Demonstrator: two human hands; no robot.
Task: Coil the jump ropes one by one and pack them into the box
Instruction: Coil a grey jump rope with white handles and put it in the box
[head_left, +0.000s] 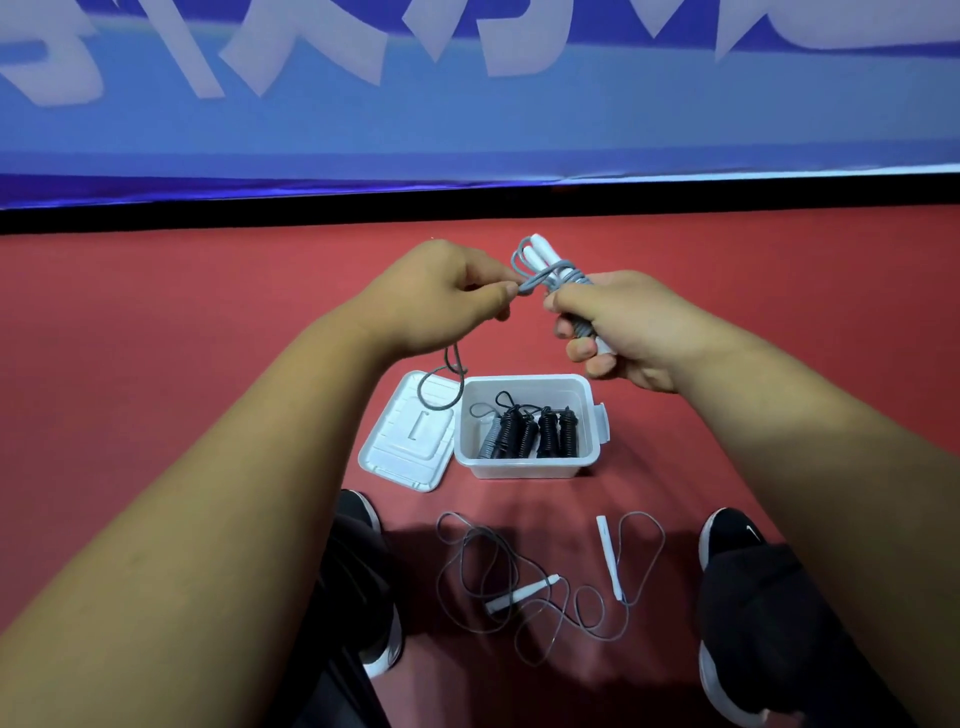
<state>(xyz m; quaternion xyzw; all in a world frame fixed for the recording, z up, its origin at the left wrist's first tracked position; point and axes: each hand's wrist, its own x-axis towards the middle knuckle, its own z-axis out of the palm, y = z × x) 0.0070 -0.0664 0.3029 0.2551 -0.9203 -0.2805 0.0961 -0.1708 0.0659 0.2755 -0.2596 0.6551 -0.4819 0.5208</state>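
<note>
Red sports floor (156, 322), blue banner behind. Right hand (618, 325) grips the grey jump rope's (550, 275) white handles; left hand (441, 296) pinches its cord mid-wrap. I'd keep the turns tight and tuck the tail. White box (524, 465) sits below, coils inside; another loose rope (524, 587) lies nearer.
</note>
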